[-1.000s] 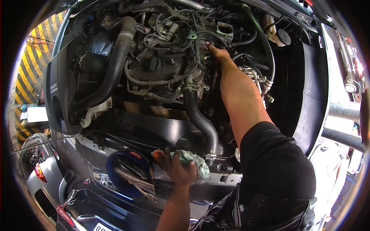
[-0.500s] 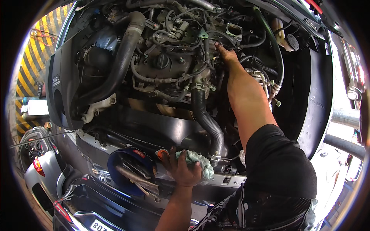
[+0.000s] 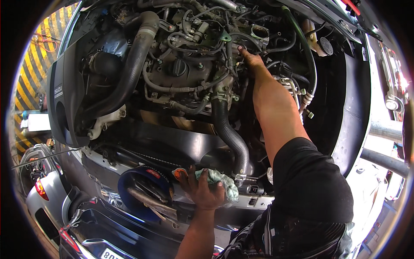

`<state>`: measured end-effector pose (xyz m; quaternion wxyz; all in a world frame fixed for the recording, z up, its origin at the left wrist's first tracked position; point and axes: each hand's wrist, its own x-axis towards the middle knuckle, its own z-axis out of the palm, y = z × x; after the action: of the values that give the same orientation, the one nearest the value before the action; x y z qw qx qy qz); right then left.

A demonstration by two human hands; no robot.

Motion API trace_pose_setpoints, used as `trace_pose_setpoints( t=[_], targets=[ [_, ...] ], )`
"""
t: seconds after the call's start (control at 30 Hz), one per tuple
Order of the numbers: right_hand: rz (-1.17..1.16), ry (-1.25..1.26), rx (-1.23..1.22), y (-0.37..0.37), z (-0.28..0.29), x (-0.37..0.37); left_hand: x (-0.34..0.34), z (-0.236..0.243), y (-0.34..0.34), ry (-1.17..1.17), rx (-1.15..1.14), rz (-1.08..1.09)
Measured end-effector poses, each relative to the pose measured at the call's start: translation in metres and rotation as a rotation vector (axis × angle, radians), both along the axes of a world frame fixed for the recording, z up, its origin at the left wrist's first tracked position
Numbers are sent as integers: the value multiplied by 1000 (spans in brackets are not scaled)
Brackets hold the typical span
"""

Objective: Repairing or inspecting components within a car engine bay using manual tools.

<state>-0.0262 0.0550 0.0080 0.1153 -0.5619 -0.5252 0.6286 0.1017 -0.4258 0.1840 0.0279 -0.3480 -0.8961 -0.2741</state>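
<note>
My left hand (image 3: 202,192) leans on the front edge of the engine bay with its fingers spread. Beneath it lies a crumpled pale green rag (image 3: 228,184), and an orange round thing shows by the fingertips. Deep in the bay, my right hand (image 3: 251,60) reaches in beside the engine (image 3: 183,80), just below the open round throttle port (image 3: 260,32). Its thumb shows on top, while the other fingers are hidden among the parts. A thick black radiator hose (image 3: 230,138) curves down to the left of my right forearm.
A blue round container (image 3: 126,190) with several tools stands at the front edge, left of my left hand. A large air pipe (image 3: 136,64) and a dark grey engine cover (image 3: 64,99) are on the left. A dark car (image 3: 125,228) is parked close in front.
The whole view has shifted very slightly. Both hands stay in the same places, the left on the rag and the right by the engine.
</note>
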Motion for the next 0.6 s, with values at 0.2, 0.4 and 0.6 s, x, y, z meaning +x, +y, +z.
trace_pose_setpoints(
  t=[0.2, 0.4, 0.6],
  targets=[
    [-27, 99, -114, -8, 14, -1, -1, 3, 1, 35, -17, 0],
    [-18, -44, -79, -6, 21, 0, 0, 6, 3, -15, -26, -1],
    [-11, 189, -132, -15, 26, 2, 0, 8, 4, -21, -40, 6]
  ],
)
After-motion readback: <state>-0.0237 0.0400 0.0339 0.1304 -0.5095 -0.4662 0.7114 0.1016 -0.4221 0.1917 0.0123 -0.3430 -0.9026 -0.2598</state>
